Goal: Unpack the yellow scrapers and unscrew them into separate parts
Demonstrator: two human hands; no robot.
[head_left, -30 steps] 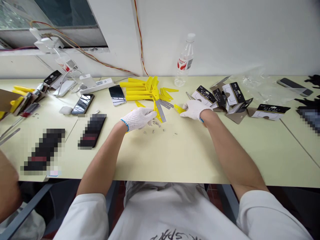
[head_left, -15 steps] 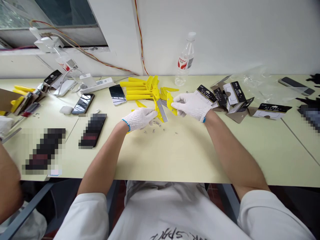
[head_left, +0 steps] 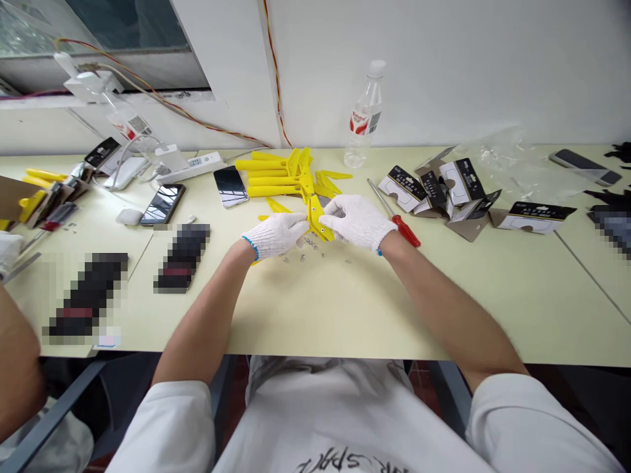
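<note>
My gloved left hand [head_left: 280, 233] is closed around a yellow-handled scraper, mostly hidden by the glove. My gloved right hand [head_left: 357, 222] pinches a yellow plastic cover plate [head_left: 314, 209] with small holes, lying over the scraper's head where the metal blade is covered. Just below both hands, several small screws [head_left: 309, 243] are scattered on the table. Behind them lie several yellow scraper handles [head_left: 273, 180] in a stack, with more yellow plates [head_left: 335, 175] beside it. A red-handled screwdriver [head_left: 405, 230] rests beyond my right wrist.
Opened black-and-white cardboard packages [head_left: 463, 187] lie at the right, near a crumpled clear plastic bag [head_left: 513, 161]. A water bottle [head_left: 363, 121] stands by the wall. Phones [head_left: 163, 203] and a power strip [head_left: 197, 164] are at the left, where another person's arm [head_left: 14, 355] shows.
My right hand has moved left with the yellow cover plate, bringing it over the scraper's blade. The screwdriver's red handle has come into view. My left hand has hardly moved.
</note>
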